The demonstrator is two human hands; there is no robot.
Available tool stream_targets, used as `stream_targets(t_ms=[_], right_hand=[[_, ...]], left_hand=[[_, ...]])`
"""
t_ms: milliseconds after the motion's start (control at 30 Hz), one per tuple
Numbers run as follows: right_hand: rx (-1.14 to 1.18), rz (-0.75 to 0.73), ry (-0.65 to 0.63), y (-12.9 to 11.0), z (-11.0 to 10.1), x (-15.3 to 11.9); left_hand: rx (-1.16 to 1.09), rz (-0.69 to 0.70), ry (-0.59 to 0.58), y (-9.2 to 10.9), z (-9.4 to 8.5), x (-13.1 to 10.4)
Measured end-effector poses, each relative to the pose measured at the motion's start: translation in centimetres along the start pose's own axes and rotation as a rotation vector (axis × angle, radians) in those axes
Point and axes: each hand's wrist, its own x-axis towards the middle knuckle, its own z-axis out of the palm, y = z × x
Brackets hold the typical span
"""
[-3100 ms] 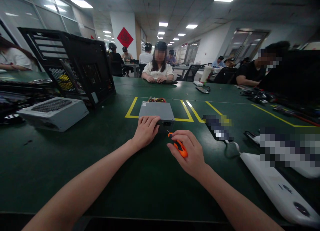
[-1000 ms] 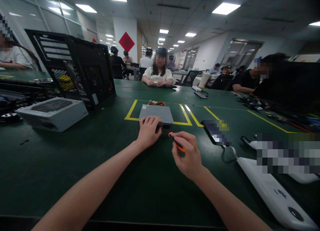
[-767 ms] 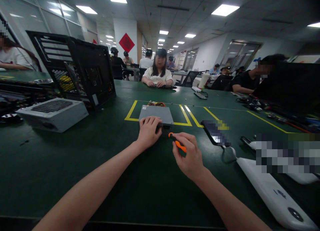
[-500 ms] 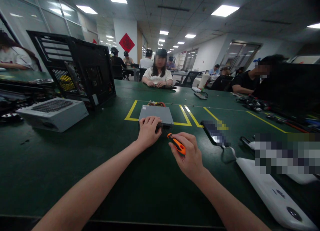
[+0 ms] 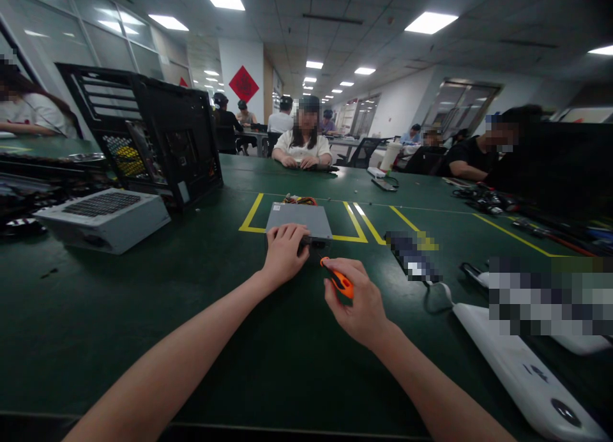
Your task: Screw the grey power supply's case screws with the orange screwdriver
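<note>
A grey computer power supply [image 5: 306,220] lies on the green table, with bundled coloured cables [image 5: 301,200] at its far side. My left hand [image 5: 286,250] rests over its near left edge, fingers curled on the top and thumb at the near face. In my right hand [image 5: 357,298] is an orange and black screwdriver [image 5: 343,285], gripped by its handle. Its thin shaft points up and left toward the near face of the power supply. Whether the tip touches a screw is too small to tell.
A second power supply [image 5: 103,218] and a black computer case [image 5: 148,132] stand to the left. On the right lie a phone [image 5: 407,253], a white device [image 5: 522,365] and tangled cables [image 5: 483,199]. A person [image 5: 302,142] sits across the table; yellow tape [image 5: 249,221] marks its surface.
My right hand and the screwdriver have shifted very slightly left, and the handle has turned a little in the fingers. The left hand and the power supply stay in place.
</note>
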Motion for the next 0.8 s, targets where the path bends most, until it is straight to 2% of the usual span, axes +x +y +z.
stream_targets(t_ms=[200,467,600,700,800], right_hand=[[0.05,0.085,0.055,0.2,-0.1,0.2],[0.027,0.049,0.035,-0.3,-0.2,0.2],[0.025,0.045,0.118,-0.2,-0.9,0.5],[0.045,0.072,0.187,0.2,-1.3,0.5],[0.064,0.099,0.222,0.8,-1.4,0.3]], left_hand=[[0.005,-0.014,-0.001,0.0,0.1,0.0],[0.018,-0.014,0.002,0.0,0.2,0.0],[-0.001,0.004,-0.006,-0.1,0.1,0.0],[-0.058,0.053,-0.005,-0.5,-1.0,-0.4],[-0.113,0.064,-0.002,-1.3,-3.0,-1.5]])
